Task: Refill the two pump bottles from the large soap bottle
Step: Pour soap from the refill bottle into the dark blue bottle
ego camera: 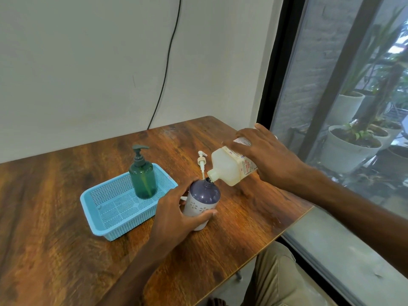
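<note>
Pouring was the step in hand, and alignment mattered most. The right hand [267,157] gripped the large soap bottle [227,167] from above, fingers and thumb curled round its body. It held the bottle tipped steeply so that the open spout met the mouth of the purple pump bottle [204,195]. That bottle stood on the worktop [55,217] just beside the blue basket [97,217]. The left hand [176,215] was wrapped round its pale lower half, thumb in front and fingers behind. Its white pump head [201,161] was off and showed just behind the neck, tube pointing down; whether it rested on the worktop or against the left fingers could not be told. No stream of soap was visible, and the opaque purple wall hid the fill level.

A good pour probably meant setting spout rim against neck rim, raising the large bottle's base slowly, and bracing the lower bottle so it could not slide. With the level hidden, short pours with pauses to look in seemed wise, leaving room for the pump tube. Bottle 1 of 2 was apparently being filled. The green pump bottle [143,180] stood in the basket with its pump on, and whether it was full could not be told.
</note>
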{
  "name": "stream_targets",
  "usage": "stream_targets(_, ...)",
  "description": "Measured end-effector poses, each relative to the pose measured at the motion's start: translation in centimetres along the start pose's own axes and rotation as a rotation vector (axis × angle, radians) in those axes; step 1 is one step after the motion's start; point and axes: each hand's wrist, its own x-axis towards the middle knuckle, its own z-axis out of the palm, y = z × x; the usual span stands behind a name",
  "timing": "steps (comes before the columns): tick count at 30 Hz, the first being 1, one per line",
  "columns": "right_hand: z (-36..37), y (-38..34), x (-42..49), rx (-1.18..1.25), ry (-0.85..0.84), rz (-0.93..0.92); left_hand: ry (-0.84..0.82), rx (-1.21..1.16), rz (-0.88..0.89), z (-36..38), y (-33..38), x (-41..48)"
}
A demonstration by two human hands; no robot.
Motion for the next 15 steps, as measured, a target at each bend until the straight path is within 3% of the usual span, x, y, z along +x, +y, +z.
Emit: stream_targets(15, -0.75, -0.58, 0.03, 0.013, -0.005, 0.016, -0.010, 0.020, -0.014, 0.01, -0.02, 0.01)
